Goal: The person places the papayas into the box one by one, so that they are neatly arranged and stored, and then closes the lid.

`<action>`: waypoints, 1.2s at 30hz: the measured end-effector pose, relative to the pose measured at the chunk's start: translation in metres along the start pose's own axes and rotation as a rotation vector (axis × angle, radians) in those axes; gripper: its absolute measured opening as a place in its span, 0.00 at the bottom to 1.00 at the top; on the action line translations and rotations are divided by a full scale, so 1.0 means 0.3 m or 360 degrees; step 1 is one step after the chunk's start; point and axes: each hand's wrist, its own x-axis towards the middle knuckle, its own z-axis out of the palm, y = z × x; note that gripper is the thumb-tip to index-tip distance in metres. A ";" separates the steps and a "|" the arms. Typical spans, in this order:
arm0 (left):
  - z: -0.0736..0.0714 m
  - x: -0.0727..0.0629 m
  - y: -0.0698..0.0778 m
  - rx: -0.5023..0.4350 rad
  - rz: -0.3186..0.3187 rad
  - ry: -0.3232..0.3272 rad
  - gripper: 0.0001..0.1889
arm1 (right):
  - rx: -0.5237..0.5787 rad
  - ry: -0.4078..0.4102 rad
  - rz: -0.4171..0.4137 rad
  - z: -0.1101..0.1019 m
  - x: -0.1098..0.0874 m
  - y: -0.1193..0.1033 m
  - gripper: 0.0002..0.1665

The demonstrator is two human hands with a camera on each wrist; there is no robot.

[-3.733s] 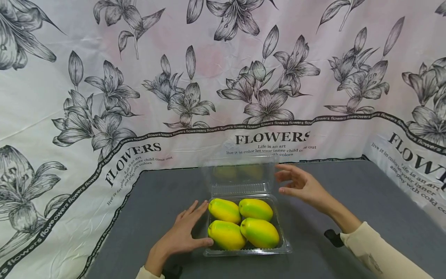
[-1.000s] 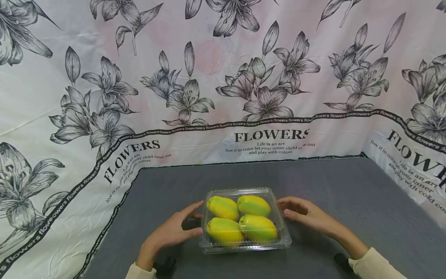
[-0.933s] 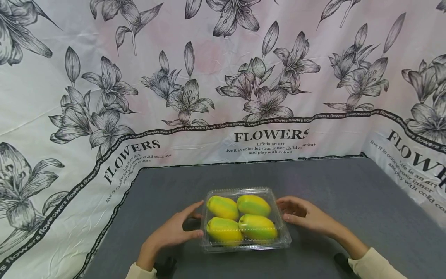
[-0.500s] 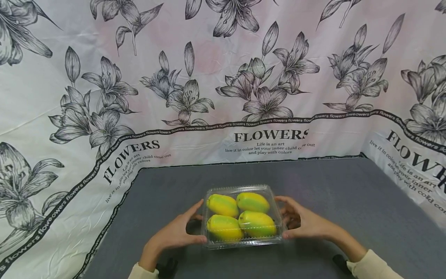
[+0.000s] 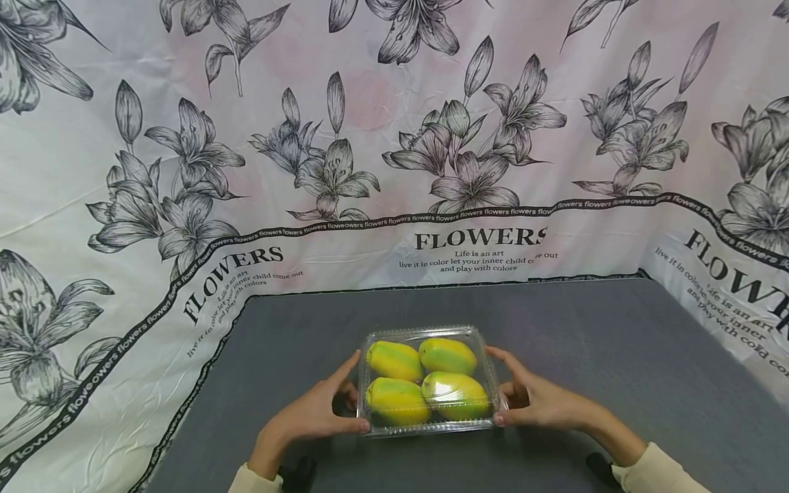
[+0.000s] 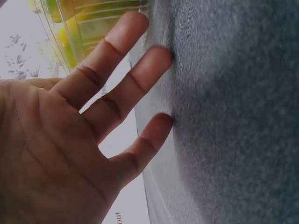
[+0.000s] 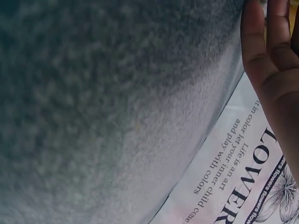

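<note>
A clear plastic clamshell box, lid down, sits on the grey table with several yellow-green mangoes inside. At its left side is my left hand, thumb by the near corner and index finger along the side. The left wrist view shows this hand's other fingers extended, their tips down at the table. Against the right side rests my right hand, its thumb touching the near corner and index finger reaching the far part. Its fingers are partly cut off in the right wrist view.
The grey table extends around the box. Behind and at both sides hangs a white cloth printed with lilies and lettering. A dark wrist strap part shows near the right sleeve.
The box stood with its lid up in the oldest frame; the lid is down now. Over the last second the box has shifted slightly away, and the right hand has come against its side.
</note>
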 end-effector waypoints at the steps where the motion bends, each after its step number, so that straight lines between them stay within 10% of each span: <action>1: 0.002 0.002 -0.002 -0.0037 0.0013 -0.0018 0.60 | 0.0021 -0.0006 -0.0006 0.002 -0.002 0.000 0.63; 14: 0.021 0.012 -0.020 -0.0595 0.0141 -0.0290 0.59 | 0.0219 -0.0065 0.0011 0.021 -0.014 0.005 0.63; 36: 0.029 0.027 -0.012 -0.0885 0.0214 -0.0338 0.58 | 0.0228 -0.0011 0.0076 0.027 -0.019 -0.010 0.57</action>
